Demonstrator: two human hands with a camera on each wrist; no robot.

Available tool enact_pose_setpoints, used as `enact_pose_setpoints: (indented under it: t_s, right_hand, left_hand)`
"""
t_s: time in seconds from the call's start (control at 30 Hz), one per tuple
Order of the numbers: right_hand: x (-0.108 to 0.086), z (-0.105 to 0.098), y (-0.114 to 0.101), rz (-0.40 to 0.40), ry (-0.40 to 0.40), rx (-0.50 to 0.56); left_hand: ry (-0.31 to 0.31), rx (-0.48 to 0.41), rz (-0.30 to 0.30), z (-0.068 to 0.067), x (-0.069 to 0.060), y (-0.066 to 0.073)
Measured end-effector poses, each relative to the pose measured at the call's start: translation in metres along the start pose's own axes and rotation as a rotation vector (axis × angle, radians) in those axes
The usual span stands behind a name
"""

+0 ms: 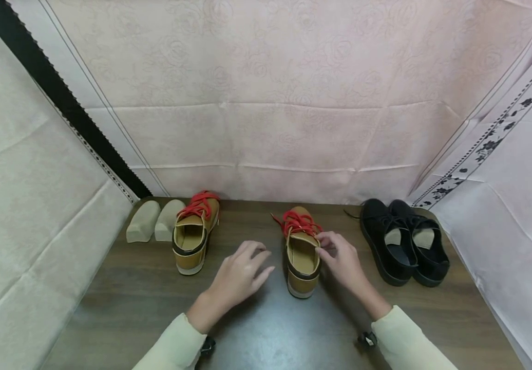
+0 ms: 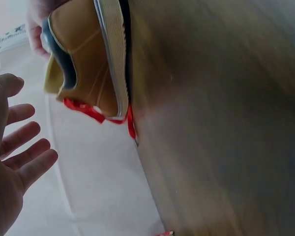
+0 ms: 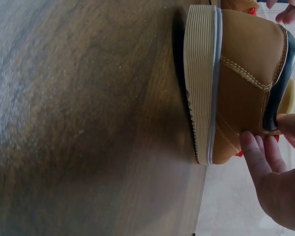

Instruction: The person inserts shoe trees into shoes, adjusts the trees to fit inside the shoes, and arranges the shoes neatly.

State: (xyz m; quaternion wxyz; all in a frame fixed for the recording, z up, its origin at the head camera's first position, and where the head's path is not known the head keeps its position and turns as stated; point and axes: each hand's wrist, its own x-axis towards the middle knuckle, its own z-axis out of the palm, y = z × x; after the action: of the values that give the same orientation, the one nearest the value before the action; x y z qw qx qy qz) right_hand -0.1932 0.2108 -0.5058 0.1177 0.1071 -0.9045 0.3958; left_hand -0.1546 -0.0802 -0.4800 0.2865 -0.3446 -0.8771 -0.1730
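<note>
A tan shoe with red laces [image 1: 302,277] stands mid-table, heel toward me; in the left wrist view its tan side [image 2: 86,44] shows. My right hand [image 1: 342,259] pinches the right edge of its opening; the right wrist view shows the thumb at the dark collar and the fingers of the right hand [image 3: 280,182] against the tan side [image 3: 246,73]. To the left of this shoe, my left hand [image 1: 238,277] hovers with relaxed fingers, touching nothing; its spread fingers also show in the left wrist view [image 2: 19,152]. A second tan shoe [image 1: 191,259] stands farther left.
Two pale shoe inserts [image 1: 143,221] [image 1: 168,222] lie at the far left beside the second tan shoe. A pair of black shoes [image 1: 386,246] stands on the right, with pale pieces inside. Patterned cloth [image 1: 266,133] hangs behind the wooden table [image 1: 132,308] and along both sides.
</note>
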Motion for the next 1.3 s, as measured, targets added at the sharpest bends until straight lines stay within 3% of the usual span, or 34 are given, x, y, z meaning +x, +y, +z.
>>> enact_pose_setpoints:
  t_s: [0.67, 0.93, 1.3]
  right_hand:
    - [-0.001, 0.0, 0.002, 0.01, -0.006, -0.009]
    - [-0.001, 0.0, 0.001, 0.018, -0.015, -0.001]
    - [0.0, -0.001, -0.001, -0.006, -0.019, 0.004]
  left_hand:
    - [0.068, 0.063, -0.052, -0.031, -0.011, -0.041]
    - [0.058, 0.105, -0.114, -0.044, -0.017, -0.058]
    - [0.099, 0.175, -0.165, -0.064, -0.029, -0.083]
